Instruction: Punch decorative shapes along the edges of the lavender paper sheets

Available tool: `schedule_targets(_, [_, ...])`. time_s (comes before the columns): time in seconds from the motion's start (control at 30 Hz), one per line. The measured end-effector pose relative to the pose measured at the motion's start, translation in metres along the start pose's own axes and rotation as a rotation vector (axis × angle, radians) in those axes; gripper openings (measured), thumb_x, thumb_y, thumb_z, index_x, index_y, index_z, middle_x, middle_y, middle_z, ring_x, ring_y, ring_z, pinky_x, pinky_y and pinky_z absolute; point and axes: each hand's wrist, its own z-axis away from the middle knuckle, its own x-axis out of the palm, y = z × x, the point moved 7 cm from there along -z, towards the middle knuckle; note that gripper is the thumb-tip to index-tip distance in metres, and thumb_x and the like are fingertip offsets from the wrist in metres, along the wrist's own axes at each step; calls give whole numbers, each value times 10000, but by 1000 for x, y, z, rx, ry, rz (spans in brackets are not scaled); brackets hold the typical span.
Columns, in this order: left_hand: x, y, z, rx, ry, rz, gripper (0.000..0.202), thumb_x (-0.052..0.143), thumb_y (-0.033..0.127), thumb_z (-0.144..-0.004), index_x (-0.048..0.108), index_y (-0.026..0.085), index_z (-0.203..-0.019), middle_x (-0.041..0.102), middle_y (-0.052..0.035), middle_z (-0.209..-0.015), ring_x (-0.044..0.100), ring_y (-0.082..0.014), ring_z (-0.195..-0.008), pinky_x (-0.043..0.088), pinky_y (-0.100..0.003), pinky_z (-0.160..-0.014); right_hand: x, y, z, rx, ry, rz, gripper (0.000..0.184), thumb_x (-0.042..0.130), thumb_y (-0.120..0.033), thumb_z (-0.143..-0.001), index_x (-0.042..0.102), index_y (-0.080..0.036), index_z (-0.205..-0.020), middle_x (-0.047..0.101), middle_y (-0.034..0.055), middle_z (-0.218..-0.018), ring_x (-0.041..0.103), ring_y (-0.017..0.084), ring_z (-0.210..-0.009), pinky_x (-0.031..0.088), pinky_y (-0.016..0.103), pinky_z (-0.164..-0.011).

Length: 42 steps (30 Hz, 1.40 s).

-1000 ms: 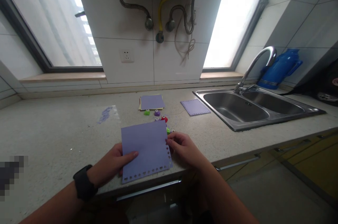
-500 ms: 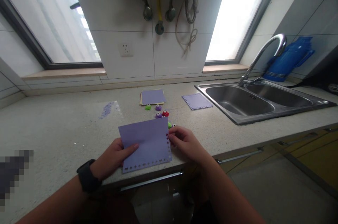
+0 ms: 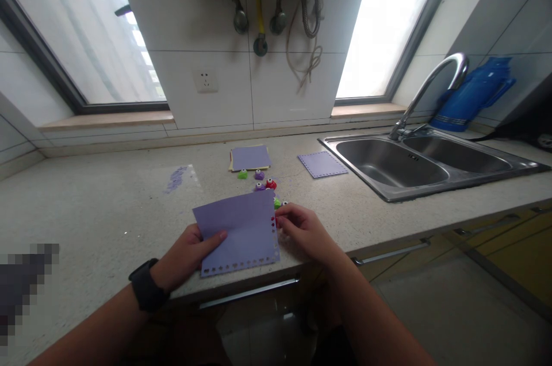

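Note:
A sheet of purple paper (image 3: 239, 225) is tilted up at the counter's front edge, with small shaped holes along its bottom and lower right edges. My left hand (image 3: 196, 251) grips it at the left side, thumb on the front and fingers behind. At the right edge, my right hand (image 3: 302, 231) is closed around a small red craft punch (image 3: 278, 221), mostly hidden by the fingers; red shows through holes there. Behind the sheet lie several more small punches: a red one (image 3: 271, 184), a purple one (image 3: 259, 174) and a green one (image 3: 242, 174).
A stack of paper (image 3: 250, 157) lies farther back on the counter (image 3: 107, 199). To the right is another purple sheet (image 3: 322, 165) with punched edges, beside the steel sink (image 3: 388, 162). A blue thermos flask (image 3: 472, 93) stands behind the faucet (image 3: 431, 87).
My right hand and the red punch have shifted slightly up along the sheet's right edge. The left hand keeps its hold on the paper.

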Motion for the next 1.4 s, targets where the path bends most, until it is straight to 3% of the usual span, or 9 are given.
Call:
schedule_targets(0.17, [-3,0,0,14,6,18,401,807,367,-811,738,177,-1157,808,-69,-951,743,-241,-819,602,-371,-771,-6,0,0,13,56,-34,141,622,-284,-908,707,-212,-996,707,44,-905,632,173,-763,497,329,-691])
schedule_targets(0.33, [-27,2,-6,30,70,-64,332,826,367,-788,764,163,-1043,798,-55,-853,716,-210,-696,592,-331,-674,-35,15,-4,17,321,-155,129,619,-283,-891,687,-205,-968,572,-17,-672,531,149,-603,437,302,-586])
schedule_targets(0.5, [-41,9,-10,108,172,30,340,843,358,-771,758,169,-1040,804,-50,-910,725,-210,-770,596,-330,-739,-59,27,-9,58,468,-98,160,601,-289,-867,657,-197,-986,579,0,-739,534,163,-621,443,320,-592])
schedule_targets(0.57, [-37,8,-10,94,149,12,372,848,363,-765,756,172,-1070,808,-57,-943,727,-216,-767,600,-341,-736,-59,22,-13,60,419,68,172,592,-284,-870,668,-196,-998,632,37,-827,574,185,-702,469,342,-649])
schedule_targets(0.77, [-33,9,-9,101,135,-14,351,835,367,-784,753,173,-1065,808,-55,-942,725,-204,-766,594,-321,-727,-34,3,-42,-45,66,553,169,651,-288,-886,727,-236,-1026,702,113,-1065,614,267,-946,472,429,-824])
schedule_targets(0.93, [-31,11,-10,94,117,-24,361,819,378,-799,743,165,-1080,810,-61,-944,729,-210,-762,598,-330,-725,-20,8,-62,-94,-96,679,142,699,-274,-845,756,-245,-972,734,100,-975,617,293,-964,452,432,-831])
schedule_targets(1.2, [-30,10,-10,73,96,-25,371,799,368,-825,712,166,-1124,806,-61,-925,723,-201,-727,597,-323,-690,-19,17,-67,-85,-107,690,112,738,-307,-830,750,-238,-917,732,85,-890,623,240,-800,449,376,-704])
schedule_targets(1.3, [-30,10,-11,75,95,-33,357,787,378,-836,713,165,-1113,806,-56,-912,718,-189,-718,589,-301,-678,-28,13,-66,-34,2,611,174,733,-368,-849,712,-215,-931,717,91,-920,631,227,-811,466,361,-692])
schedule_targets(1.4, [-29,10,-11,75,92,-56,348,779,395,-838,724,158,-1087,805,-51,-884,719,-192,-712,589,-301,-677,-42,10,-64,34,170,318,275,719,-428,-859,642,-204,-1000,697,70,-960,649,192,-767,496,337,-661])
